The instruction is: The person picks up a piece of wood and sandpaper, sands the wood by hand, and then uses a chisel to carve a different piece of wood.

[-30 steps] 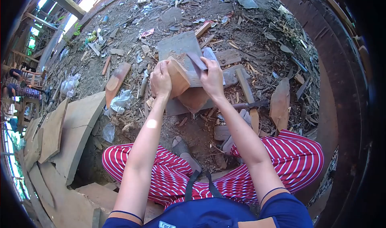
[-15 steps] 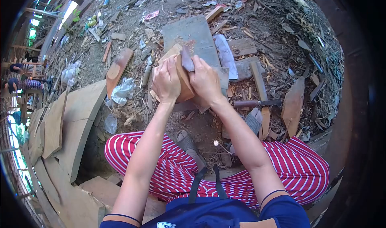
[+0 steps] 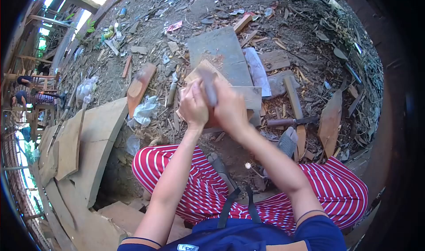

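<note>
My left hand (image 3: 193, 105) is closed around a pale wooden block (image 3: 195, 75), its fingers on the left side. My right hand (image 3: 228, 105), smeared by motion, is wrapped around a dark, flat tool (image 3: 207, 82) that lies along the block's right side; its exact kind is blurred. Both hands are close together in front of my knees, over wooden boards on the ground. A flat grey board (image 3: 217, 47) with reddish shavings on it lies just beyond them.
On the right, a knife (image 3: 281, 123) with a brown handle lies near a wooden stick (image 3: 292, 98). A shaped wooden piece (image 3: 141, 86) and a plastic bag (image 3: 145, 111) are on the left. Curved planks (image 3: 95, 136) lean beside my left leg. Two people appear far left.
My right hand and the dark tool have shifted against the block and are now blurred. The whole view has moved slightly, placing the scene further right and lower.
</note>
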